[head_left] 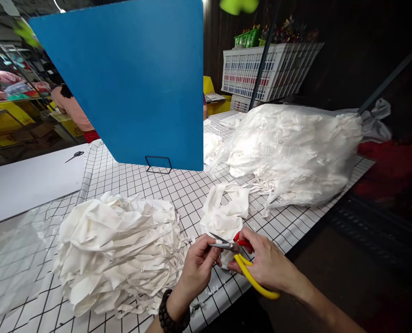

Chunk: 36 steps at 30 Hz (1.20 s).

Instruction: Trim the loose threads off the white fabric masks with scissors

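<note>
My right hand [266, 259] grips a pair of scissors [230, 246] with one red and one yellow handle. The scissor blades stand apart and point left, their tips reaching my left hand [200, 261]. That hand is closed in a pinch on the edge of a white cloth piece [226, 210], which lies on the table beyond both hands. A beaded bracelet [173, 312] circles my left wrist. To the left of my hands sits a large pile of white cloth pieces [115, 249]. Small white scraps [212, 290] are scattered near the table's front edge.
A blue board [146, 83] stands upright on the checked tablecloth [185, 185]. At the right lies a clear plastic bag [296, 152] of white cloth. Behind are a white crate [261, 69] and a green basket [247, 38]. Black scissors [74, 156] rest on a white board. People are at the far left.
</note>
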Tool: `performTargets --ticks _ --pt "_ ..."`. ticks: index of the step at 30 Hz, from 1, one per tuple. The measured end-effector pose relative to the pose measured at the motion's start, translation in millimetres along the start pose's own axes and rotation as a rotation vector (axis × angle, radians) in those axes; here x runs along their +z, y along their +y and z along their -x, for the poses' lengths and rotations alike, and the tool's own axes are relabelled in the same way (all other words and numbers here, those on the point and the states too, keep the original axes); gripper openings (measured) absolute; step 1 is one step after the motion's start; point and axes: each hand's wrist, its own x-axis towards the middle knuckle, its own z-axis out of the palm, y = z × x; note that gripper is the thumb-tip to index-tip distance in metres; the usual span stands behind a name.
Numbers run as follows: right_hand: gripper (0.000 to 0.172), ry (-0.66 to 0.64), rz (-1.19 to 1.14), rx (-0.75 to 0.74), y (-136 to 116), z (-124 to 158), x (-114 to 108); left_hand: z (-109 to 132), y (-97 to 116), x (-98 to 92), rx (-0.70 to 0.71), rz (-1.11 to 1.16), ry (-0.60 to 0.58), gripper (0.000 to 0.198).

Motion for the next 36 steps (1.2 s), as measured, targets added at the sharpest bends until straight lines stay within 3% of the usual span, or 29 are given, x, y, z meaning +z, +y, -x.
performTargets --ticks 22,32,36 --pt "0.03 -0.006 0.158 0.001 2 4 -2 4 0 -5.3 -0.029 0.016 -0.067 0.02" --pt "0.029 0.005 0.164 -0.053 1 3 -1 3 6 -7.4 -0.057 -0.024 -0.099 0.022" --pt "0.034 0.015 0.109 -0.06 11 3 1 4 3 -8.0 -0.082 -0.018 -0.095 0.023"
